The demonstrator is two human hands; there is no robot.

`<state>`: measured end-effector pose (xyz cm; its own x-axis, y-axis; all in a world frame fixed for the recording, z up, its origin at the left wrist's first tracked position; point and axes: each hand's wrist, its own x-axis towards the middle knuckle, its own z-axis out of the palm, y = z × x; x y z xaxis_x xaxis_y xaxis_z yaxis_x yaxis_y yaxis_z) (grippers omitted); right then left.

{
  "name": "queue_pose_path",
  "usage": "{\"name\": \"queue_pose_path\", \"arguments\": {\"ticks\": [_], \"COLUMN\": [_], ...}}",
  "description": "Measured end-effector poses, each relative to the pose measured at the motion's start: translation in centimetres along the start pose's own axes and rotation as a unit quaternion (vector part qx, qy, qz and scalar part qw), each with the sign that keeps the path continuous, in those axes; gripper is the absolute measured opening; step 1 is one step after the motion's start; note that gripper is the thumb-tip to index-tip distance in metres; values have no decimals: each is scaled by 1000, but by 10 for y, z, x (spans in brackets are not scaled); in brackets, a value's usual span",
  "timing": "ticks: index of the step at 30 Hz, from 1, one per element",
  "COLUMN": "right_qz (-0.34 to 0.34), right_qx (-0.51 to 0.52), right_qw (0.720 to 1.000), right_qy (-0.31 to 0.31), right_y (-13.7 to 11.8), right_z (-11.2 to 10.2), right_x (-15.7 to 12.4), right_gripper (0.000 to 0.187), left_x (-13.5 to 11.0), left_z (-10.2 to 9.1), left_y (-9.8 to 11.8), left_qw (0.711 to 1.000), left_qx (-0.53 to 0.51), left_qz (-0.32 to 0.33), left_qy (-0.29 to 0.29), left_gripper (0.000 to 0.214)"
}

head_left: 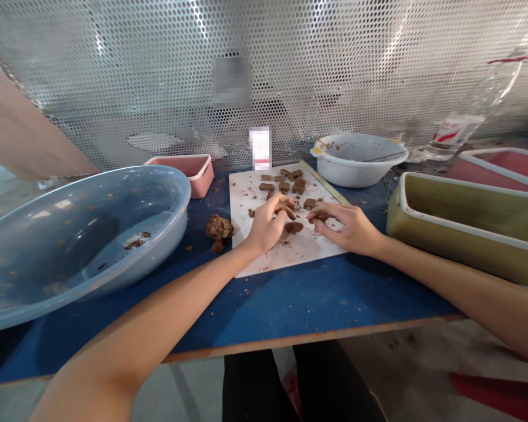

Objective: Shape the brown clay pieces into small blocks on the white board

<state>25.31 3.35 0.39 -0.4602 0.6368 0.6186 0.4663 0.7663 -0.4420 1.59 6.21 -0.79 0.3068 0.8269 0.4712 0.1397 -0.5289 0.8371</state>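
A white sheet (268, 265) lies on the blue table, dotted with brown crumbs. Several small moulded clay pieces (284, 186) sit on its far half. My left hand (268, 224) hovers over the sheet's middle, fingers curved and thumb apart, with clay smears on the fingertips. My right hand (347, 227) faces it from the right, thumb and fingers brought together around what looks like a bit of brown clay. Between the hands a flat clay piece (294, 227) rests on the sheet. A rough clay lump (219, 227) is left of my left hand, beside the sheet.
A big blue basin (176, 234) fills the left, a pink box (205, 181) behind it. At the right stand a white basin (352, 174), an olive-green trough (457, 240), a pink trough (475, 164) and a plastic bottle (460, 126). A perforated metal panel (158, 76) rises behind the table.
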Motion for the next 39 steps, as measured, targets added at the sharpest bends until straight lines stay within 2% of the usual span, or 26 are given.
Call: {"name": "queue_pose_path", "arguments": {"ticks": [15,17,20,24,30,39], "right_qz": [7,28,67,86,56,22], "right_qx": [-25,-4,60,106,45,10], "right_qw": [1000,999,995,989,993,995], "right_qy": [11,19,40,58,94,94], "right_y": [2,2,1,-1,-3,-6], "right_z": [1,2,4,6,6,6], "right_x": [-1,-3,-5,-6,-7,-6], "right_gripper": [12,14,28,35,25,22], "left_x": [0,0,-1,-3,-4,-4], "left_z": [0,0,1,4,5,5], "left_y": [-4,-2,3,9,5,5], "left_qw": [1000,998,980,955,948,948], "left_qx": [11,40,138,205,207,191], "left_qz": [19,47,133,213,242,252], "left_qy": [3,18,50,37,30,30], "left_gripper": [22,20,14,10,13,10]}}
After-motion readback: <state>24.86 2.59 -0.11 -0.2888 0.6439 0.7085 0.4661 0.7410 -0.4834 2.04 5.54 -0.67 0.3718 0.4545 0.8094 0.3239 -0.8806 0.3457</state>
